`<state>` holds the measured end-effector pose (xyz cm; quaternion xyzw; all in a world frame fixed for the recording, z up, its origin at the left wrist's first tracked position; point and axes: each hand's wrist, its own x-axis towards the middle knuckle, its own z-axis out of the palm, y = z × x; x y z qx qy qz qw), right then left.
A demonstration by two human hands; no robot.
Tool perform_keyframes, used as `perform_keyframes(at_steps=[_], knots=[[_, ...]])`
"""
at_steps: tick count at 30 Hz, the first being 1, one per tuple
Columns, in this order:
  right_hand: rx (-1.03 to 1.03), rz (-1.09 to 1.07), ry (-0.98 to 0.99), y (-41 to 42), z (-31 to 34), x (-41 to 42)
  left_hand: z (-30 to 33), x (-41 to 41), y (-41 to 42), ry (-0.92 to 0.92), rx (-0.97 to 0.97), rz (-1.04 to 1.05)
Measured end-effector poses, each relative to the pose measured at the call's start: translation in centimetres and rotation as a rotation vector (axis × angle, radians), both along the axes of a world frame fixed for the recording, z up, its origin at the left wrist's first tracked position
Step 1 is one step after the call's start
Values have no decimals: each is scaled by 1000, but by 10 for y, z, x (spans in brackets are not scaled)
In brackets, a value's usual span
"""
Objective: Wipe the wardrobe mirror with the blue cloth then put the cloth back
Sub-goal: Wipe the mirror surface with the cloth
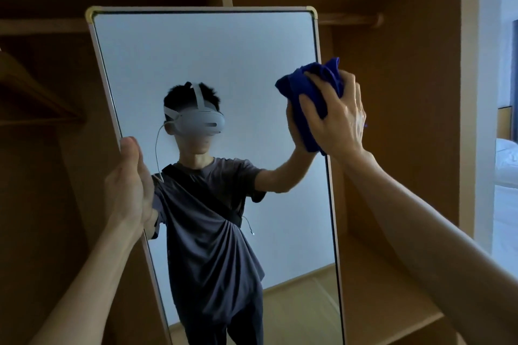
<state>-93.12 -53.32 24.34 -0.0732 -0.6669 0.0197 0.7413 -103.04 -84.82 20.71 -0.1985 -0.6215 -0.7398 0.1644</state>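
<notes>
A tall wardrobe mirror (196,50) in a pale frame with gold corners fills the middle of the view and leans slightly. My right hand (336,117) presses a bunched blue cloth (308,98) against the glass at the mirror's right edge, about mid-height. My left hand (130,185) grips the mirror's left frame edge, thumb on the front, fingers wrapped behind. The glass reflects a person in a grey shirt wearing a white headset.
Brown wardrobe panels and shelves surround the mirror. A hanging rail (350,21) runs behind at the upper right, and a wooden shelf (392,302) sits at the lower right. A bright room with a white bed (506,154) shows at the far right.
</notes>
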Motion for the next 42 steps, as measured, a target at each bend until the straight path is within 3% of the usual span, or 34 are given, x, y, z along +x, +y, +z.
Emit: perform_keyframes(at_steps=[5, 10, 14, 19, 22, 25, 29, 31, 34, 39, 42], knots=[[28, 90, -31, -27, -87, -8, -50, 5, -5, 27, -108, 2], [259, 101, -298, -40, -203, -9, -59, 14, -6, -10, -117, -80], [265, 54, -265, -21, -167, -9, -59, 10, -6, -19, -20, -94], [-93, 122, -54, -6, -76, -10, -71, 1, -3, -50, -11, -143], [-156, 102, -7, -22, -76, -15, -71, -3, -3, -50, 25, -160], [-35, 99, -30, -50, -130, -25, -75, -8, -3, -43, 16, -98], [396, 138, -217, -86, -223, -32, -76, -15, 1, 0, 64, -144], [528, 115, -324, -91, -238, -33, -74, -13, 1, -26, 108, -176], [494, 112, -298, -83, -202, -35, -71, -10, -1, -23, 108, -156], [121, 71, -11, -84, -76, -41, -77, -9, -2, -25, 63, -258], [-13, 63, 50, -101, -42, -48, -80, -14, -3, -22, 56, -190]])
